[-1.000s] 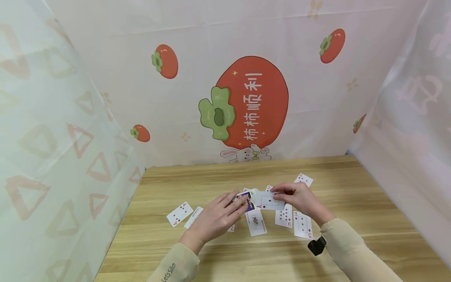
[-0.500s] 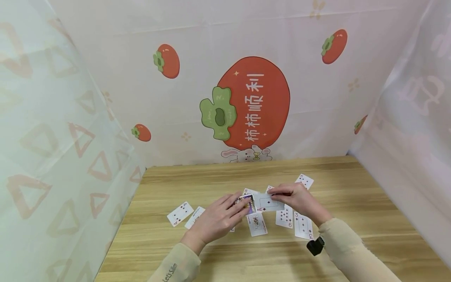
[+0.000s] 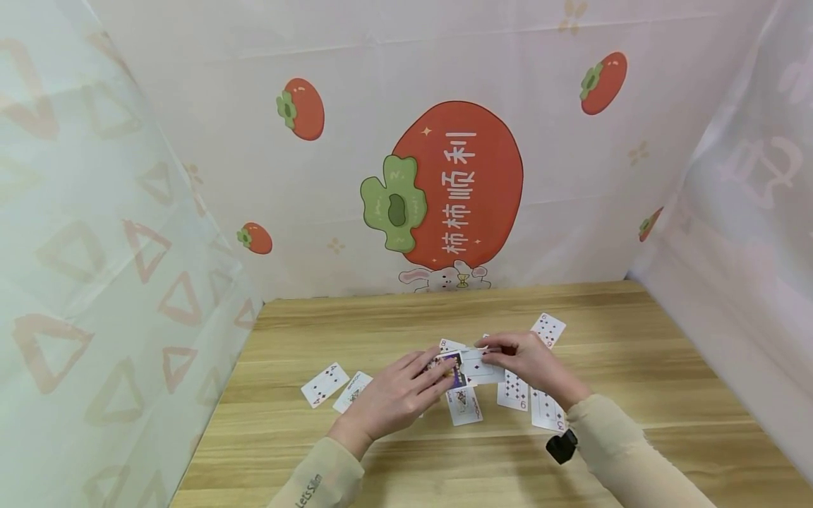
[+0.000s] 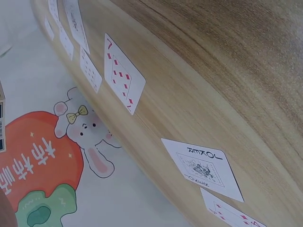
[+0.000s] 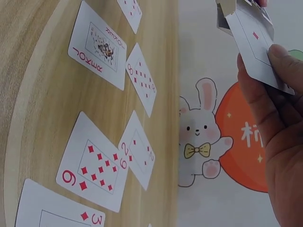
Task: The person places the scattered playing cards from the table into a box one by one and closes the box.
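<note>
My left hand holds a small purple-and-white card box above the table, its fingers lying across the printed face. With thumb and fingers, my right hand pinches an ace of diamonds. The card's left part is inside the box's mouth. In the right wrist view the box has its end open, and the ace sticks out toward the right thumb. Only a strip of the box shows at the left wrist view's edge.
Face-up cards lie about: a four and a joker at left, a seven, another joker, an eight, a two, a nine, a three and a six. A printed curtain stands behind the wooden table.
My right hand has moved left with the ace, and more of the card is now inside the box. The left hand has stayed nearly in place with the box.
</note>
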A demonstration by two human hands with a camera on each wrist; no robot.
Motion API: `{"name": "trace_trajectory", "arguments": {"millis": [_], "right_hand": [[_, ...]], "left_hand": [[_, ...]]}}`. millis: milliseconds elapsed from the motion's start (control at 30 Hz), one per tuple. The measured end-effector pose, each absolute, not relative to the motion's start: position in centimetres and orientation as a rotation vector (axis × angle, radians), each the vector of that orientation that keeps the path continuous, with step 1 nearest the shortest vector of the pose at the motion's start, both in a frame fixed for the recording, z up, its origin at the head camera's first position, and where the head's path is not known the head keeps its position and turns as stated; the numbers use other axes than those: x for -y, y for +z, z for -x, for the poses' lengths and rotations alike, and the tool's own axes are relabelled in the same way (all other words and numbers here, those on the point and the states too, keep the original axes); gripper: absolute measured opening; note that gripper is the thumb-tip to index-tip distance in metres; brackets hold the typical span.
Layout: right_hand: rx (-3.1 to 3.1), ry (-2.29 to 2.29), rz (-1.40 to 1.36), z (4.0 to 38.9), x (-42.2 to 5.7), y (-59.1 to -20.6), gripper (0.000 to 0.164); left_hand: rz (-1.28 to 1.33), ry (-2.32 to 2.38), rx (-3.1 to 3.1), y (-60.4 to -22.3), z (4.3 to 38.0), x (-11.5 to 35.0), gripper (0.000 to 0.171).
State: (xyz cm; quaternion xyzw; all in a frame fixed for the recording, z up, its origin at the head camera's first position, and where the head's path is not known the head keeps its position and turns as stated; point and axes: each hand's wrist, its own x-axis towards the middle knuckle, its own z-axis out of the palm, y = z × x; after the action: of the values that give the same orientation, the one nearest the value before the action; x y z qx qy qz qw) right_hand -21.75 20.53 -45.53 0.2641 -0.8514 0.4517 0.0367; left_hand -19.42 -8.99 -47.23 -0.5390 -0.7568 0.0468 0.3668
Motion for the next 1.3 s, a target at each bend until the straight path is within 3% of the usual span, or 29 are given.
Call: {"name": "trace_trajectory", "arguments": {"millis": [500,1033,1300], "right_hand": [[2.666,1.484,-0.749,21.6,-19.0,-45.9,0.029],[2.657,1.405,-0.752,21.5,-18.3,-46.4,0.015],[2.65,1.644,-0.762,21.4,-18.9,-46.7,0.02]], "left_hand": [[1.404,0.11,1.892,-47.4,19.6,8.6,0.036],[1.403,0.113,1.89,-47.7,19.4,8.6,0.036],[1.4,0.098,1.915,-47.6,19.3,8.8,0.037]]}}
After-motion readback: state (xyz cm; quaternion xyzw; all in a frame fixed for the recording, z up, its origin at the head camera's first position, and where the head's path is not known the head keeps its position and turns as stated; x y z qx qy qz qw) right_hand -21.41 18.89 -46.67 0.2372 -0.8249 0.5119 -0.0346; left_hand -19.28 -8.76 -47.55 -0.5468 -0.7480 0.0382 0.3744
